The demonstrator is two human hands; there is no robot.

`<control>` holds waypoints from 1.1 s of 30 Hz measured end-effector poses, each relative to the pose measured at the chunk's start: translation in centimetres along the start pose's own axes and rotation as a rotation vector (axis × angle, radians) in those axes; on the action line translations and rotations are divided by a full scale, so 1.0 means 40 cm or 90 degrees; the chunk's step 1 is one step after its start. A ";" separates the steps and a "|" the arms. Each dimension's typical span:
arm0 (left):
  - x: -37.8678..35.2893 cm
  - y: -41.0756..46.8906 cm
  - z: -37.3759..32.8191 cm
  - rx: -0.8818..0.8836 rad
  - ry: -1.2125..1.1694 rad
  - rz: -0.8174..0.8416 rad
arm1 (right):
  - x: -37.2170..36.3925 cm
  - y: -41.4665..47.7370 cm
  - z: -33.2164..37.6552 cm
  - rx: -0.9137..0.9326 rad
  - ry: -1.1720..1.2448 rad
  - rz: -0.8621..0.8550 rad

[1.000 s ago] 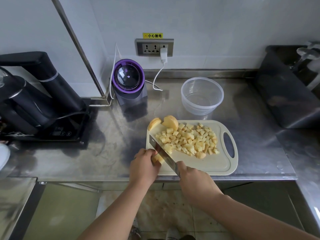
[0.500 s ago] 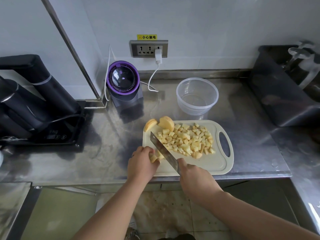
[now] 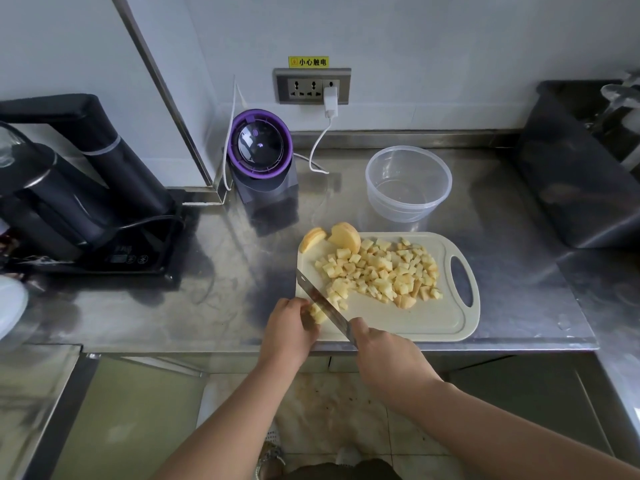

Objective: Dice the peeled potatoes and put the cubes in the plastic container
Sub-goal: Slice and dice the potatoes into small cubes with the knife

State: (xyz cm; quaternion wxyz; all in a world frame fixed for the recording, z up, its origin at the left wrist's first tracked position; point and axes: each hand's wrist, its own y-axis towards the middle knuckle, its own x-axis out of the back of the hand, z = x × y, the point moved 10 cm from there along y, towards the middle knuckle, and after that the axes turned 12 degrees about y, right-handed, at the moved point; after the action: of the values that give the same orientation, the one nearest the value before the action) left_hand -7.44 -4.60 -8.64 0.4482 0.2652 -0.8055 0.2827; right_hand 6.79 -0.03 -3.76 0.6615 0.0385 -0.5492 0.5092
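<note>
On the cutting board (image 3: 429, 320), the left hand (image 3: 289, 327) curls round a potato piece (image 3: 318, 314) at its fingertips. The right hand (image 3: 384, 355) grips the knife (image 3: 320, 301), whose blade touches that piece.

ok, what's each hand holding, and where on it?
Right hand grips the knife by its handle, hidden inside the grip. Left hand holds a potato piece from its left side.

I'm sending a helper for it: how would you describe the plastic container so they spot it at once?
On the steel counter, find the pale cutting board heaped with potato cubes. Just behind it stands the plastic container. It is the only clear round tub, right of the purple-rimmed appliance.
</note>
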 end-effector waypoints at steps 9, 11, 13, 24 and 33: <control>-0.001 0.007 0.002 0.005 0.033 -0.013 | -0.021 0.003 0.009 0.002 -0.022 0.015; -0.005 0.009 0.007 0.010 0.045 -0.011 | -0.030 0.007 0.006 -0.004 -0.021 0.019; -0.005 0.010 0.008 0.012 0.056 -0.012 | -0.043 0.011 0.001 -0.011 -0.019 0.028; 0.000 0.008 -0.009 -0.002 0.037 -0.019 | -0.015 0.038 -0.047 -0.037 0.014 0.043; -0.027 0.055 -0.111 -0.067 0.018 0.012 | 0.090 0.044 -0.168 -0.036 -0.017 0.004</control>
State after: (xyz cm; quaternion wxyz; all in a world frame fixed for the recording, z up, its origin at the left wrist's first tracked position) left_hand -5.89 0.20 -8.12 0.4706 0.2299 -0.8151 0.2478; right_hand 9.73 7.18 -4.55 0.6531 0.0249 -0.5724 0.4952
